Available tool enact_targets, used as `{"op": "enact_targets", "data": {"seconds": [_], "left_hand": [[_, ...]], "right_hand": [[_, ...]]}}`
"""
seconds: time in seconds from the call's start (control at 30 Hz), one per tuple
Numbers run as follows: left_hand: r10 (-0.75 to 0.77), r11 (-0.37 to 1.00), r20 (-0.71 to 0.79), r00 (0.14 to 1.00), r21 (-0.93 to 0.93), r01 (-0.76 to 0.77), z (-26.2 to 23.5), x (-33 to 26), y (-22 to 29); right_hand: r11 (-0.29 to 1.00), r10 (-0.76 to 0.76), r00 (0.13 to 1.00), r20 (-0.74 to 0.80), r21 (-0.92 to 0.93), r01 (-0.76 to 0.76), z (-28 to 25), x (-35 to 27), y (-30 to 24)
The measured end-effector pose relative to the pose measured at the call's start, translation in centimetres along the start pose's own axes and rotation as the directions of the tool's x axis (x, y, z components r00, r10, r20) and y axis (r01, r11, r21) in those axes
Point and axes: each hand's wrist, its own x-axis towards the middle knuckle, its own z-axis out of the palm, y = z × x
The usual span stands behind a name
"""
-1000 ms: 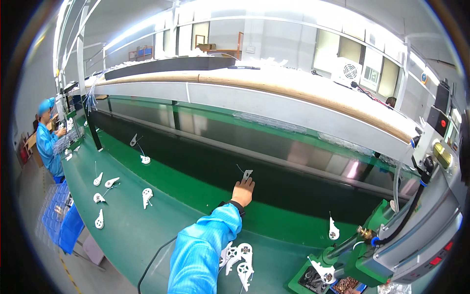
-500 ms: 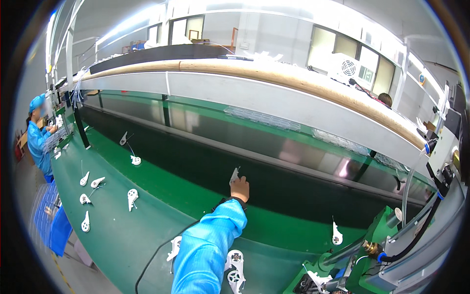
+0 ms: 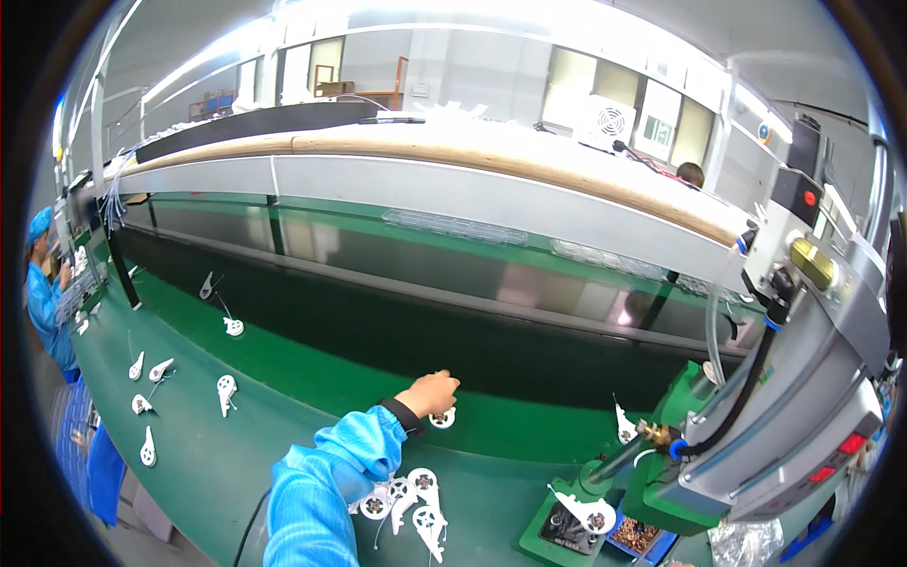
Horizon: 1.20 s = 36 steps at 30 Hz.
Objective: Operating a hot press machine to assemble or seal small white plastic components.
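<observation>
One long green counter (image 3: 208, 463): It is the biggest thing, and it runs across the whole view. A brighter green strip (image 3: 529, 430) lies along it.
Tall machine (image 3: 756, 454): It is grey and green and stands on the right. A white piece (image 3: 593, 515) sits at its green foot.
Far worker (image 3: 47, 312): This person, in a blue cap and coat, is at the left edge. What they hold is too small to tell.
Blue sleeve (image 3: 321, 472): It comes up from the bottom and ends at a black band (image 3: 404, 416) on the wrist.
White heap (image 3: 423, 487): Some white pieces lie close together on the counter, just beside the sleeve.
Left hand (image 3: 430, 392): It is over the green strip. Its fingers (image 3: 444, 381) look together, clamped on the small white part.
Small white part (image 3: 442, 419): It is under the left hand, with its round end poking out below.
Good holding: A light, firm pinch on the hard white body should work best. Keep it off the thin wire (image 3: 226, 310) kind of tail that other pieces have, and lift clear of the heap.
Hard to see: The hand hides most of the small white part, so I cannot tell where the fingertips press, or if it has a tail. The sleeve covers some of the heap. The right hand is out of view.
</observation>
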Motion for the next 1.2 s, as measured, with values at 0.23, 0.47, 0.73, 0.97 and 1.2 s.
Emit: {"op": "enact_targets", "data": {"seconds": [0.23,0.47,0.73,0.97,1.2], "left_hand": [[0.142,0.938,-0.019,0.990,0.322,-0.129,0.0,-3.1,-1.6],[-0.015,1.000,0.089,0.996,-0.025,0.017,2.4,-5.8,-1.2],[0.084,0.957,-0.371,0.925,-0.229,-0.178,-5.1,-9.2,9.2],[0.039,0.598,-0.283,0.958,-0.762,-0.250,-7.0,-12.0,19.8],[0.003,0.573,-0.298,0.955,-0.782,-0.246,-3.3,-12.3,20.6]], "right_hand": [[0.994,0.111,0.992,-0.066,-0.009,-0.112,-2.2,-0.9,-2.2],[0.939,0.151,0.982,-0.111,0.327,-0.108,-3.0,0.9,-0.6],[0.961,-0.199,0.945,0.258,0.243,0.135,3.1,5.6,-5.8],[0.970,-0.076,0.861,0.502,0.237,-0.052,8.8,8.0,-4.3],[0.973,-0.180,0.770,0.612,0.224,0.050,8.9,8.7,-6.3]]}}
